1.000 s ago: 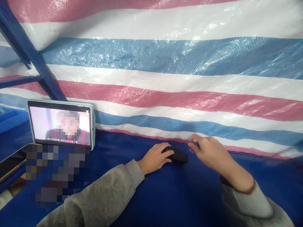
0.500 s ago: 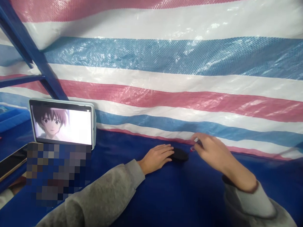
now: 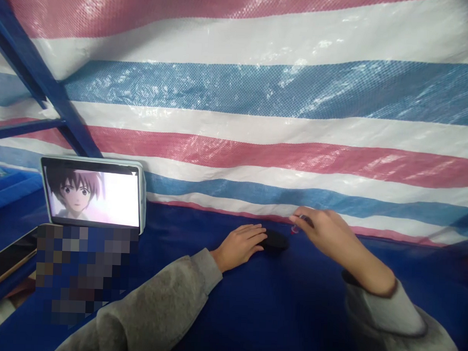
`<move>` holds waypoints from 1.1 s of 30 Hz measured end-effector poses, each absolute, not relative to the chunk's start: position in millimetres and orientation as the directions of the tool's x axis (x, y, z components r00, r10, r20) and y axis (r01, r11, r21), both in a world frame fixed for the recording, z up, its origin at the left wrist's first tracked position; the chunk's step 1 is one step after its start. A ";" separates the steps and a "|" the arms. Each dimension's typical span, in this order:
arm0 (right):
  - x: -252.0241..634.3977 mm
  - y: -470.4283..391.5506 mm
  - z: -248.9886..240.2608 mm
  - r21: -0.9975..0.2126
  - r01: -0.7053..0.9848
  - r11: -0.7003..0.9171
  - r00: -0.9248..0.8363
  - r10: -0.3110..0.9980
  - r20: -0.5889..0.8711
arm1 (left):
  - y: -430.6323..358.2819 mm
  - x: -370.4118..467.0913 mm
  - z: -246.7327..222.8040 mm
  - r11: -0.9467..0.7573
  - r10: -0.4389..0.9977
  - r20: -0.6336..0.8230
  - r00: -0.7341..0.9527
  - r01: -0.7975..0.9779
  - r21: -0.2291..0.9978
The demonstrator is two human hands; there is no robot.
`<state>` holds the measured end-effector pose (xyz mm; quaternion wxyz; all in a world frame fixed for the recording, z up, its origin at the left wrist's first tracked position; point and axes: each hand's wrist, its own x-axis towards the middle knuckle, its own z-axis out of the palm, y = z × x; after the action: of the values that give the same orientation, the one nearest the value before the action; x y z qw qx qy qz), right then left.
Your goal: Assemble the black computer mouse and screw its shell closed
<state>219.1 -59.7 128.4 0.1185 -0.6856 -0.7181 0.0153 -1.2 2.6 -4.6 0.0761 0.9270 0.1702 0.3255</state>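
Note:
A flat black oval object [image 3: 275, 241] lies on the blue tabletop; I cannot make out what it is. My left hand [image 3: 242, 243] rests flat with fingers stretched out, their tips on the object's left edge. To the right and slightly above it, my right hand [image 3: 320, 227] is closed in a pinch. Between its thumb and forefinger is a small slender tool [image 3: 295, 228] with a clear part and a pinkish-red end pointing down. Most of the tool is hidden by the fingers. Its end stays apart from the black object.
A tablet [image 3: 93, 193] playing a cartoon leans upright at the left. A phone [image 3: 14, 257] lies before it, beside a blurred-out patch. Blue metal bars [image 3: 49, 77] and a blue tray [image 3: 14, 188] are at far left. Striped plastic sheeting [image 3: 260, 89] hangs behind the table.
My right hand has shifted slightly left, and the tool's reddish end shows a little more. My left hand stays on the black object. The view has tilted a little.

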 end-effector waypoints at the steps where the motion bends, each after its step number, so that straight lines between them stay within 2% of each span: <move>1: 219.0 -59.4 128.5 -0.187 0.981 0.057 -0.029 0.988 0.149 | 2.6 -1.3 -4.7 -0.931 0.364 0.581 0.728 0.265 0.251; 10: 215.2 -61.2 129.3 -0.101 0.995 -0.001 0.014 0.992 0.127 | 3.3 -1.9 -6.0 -0.933 0.358 0.570 0.740 0.269 0.237; 22: 217.5 -58.8 123.2 -0.168 0.985 0.029 -0.003 0.989 0.148 | 3.0 -1.9 -6.1 -0.929 0.370 0.570 0.734 0.276 0.246; 33: 210.8 -60.4 125.6 -0.122 0.992 0.032 -0.011 0.985 0.169 | 4.2 -1.7 -7.9 -0.929 0.368 0.575 0.731 0.268 0.254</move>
<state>210.8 -60.4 125.6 0.1039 -0.6954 -0.7109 -0.0156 -1.7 4.2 -7.9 0.0769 0.9271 0.1716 0.3242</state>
